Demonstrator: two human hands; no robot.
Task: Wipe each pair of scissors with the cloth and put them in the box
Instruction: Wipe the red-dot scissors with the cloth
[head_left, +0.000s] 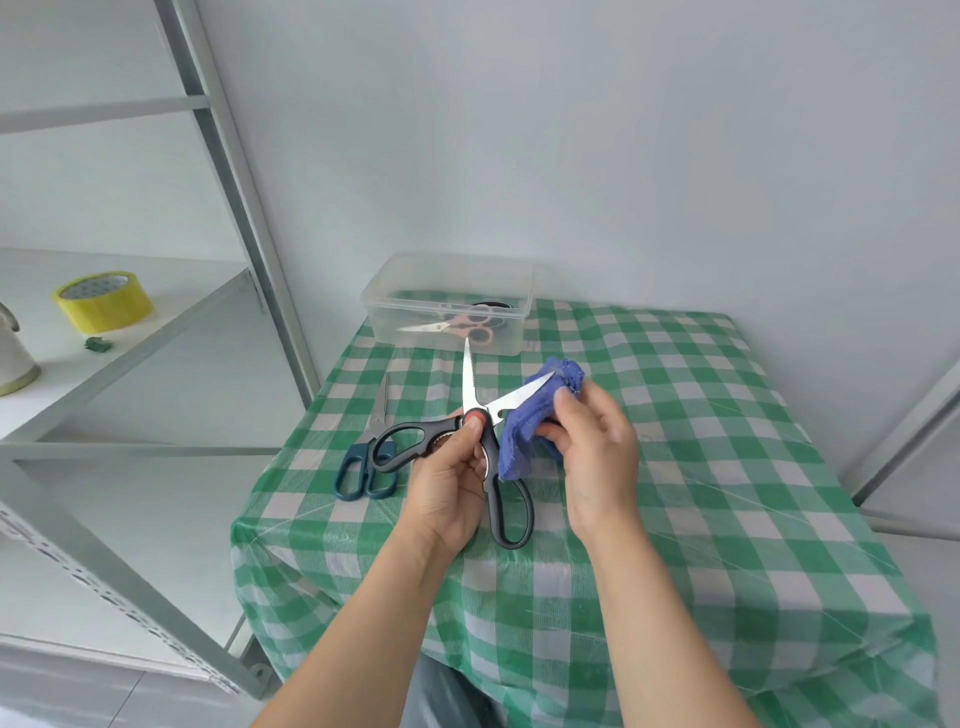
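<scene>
My left hand (449, 486) grips black-handled kitchen scissors (470, 387) near the red pivot, with the blades spread wide above the table. My right hand (592, 452) holds a blue cloth (519, 441) bunched around the right blade. Blue-handled scissors (371, 452) lie shut on the tablecloth to the left of my left hand. A clear plastic box (452, 306) stands at the table's far edge. Inside it lie pink-handled scissors (460, 326) and a dark round item that I cannot make out.
The table (701, 467) wears a green and white checked cloth. A grey metal shelf rack (156, 338) stands to the left, carrying a yellow tape roll (104, 301) and a small green object (97, 344). White walls close in behind and to the right.
</scene>
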